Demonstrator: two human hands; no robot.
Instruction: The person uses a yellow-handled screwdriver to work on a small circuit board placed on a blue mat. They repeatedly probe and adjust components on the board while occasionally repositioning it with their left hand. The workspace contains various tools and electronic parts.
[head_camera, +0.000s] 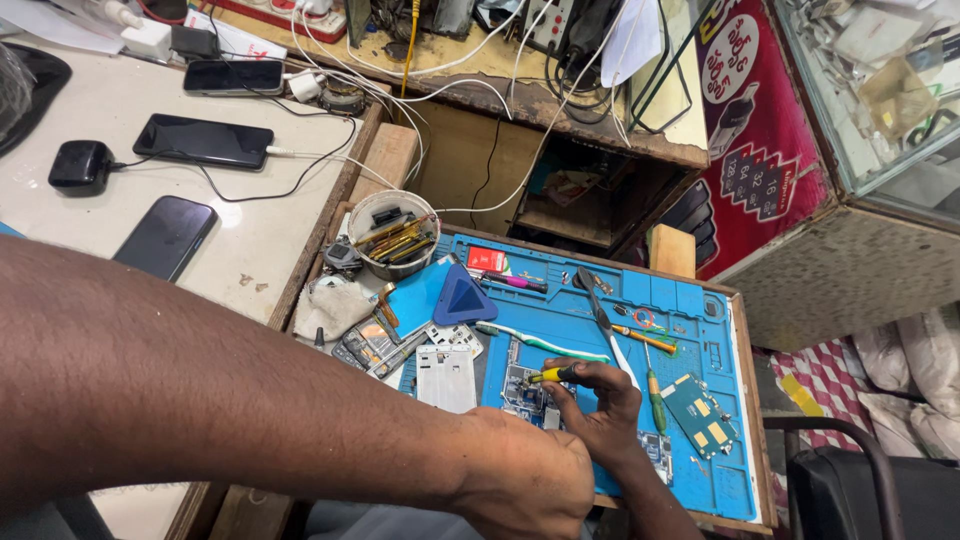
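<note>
Blue silicone repair mat (720, 480) is taken as the landmark; it is laid over a small wooden bench. Near the mat's middle, a yellow-and-black-handled small screwdriver (553, 375) is pinched between the thumb and fingertips of the right hand (600, 410), with its tip pointed down at an opened phone circuit board (522, 393) that lies flat on the mat. The left hand (525, 480) is seen at the mat's near edge, its forearm stretched across the foreground; its fingers are hidden, so whether they are spread or curled cannot be told. A white metal phone frame (446, 377) lies on the mat's left part, just beside the board. A blue triangular plastic pry tool (462, 300) rests at the mat's far left. A green-handled screwdriver (655, 395) and a small teal circuit board (698, 410) lie on the mat's right part. Beyond the mat's far-left corner stands a round white tub of tools (392, 235).
</note>
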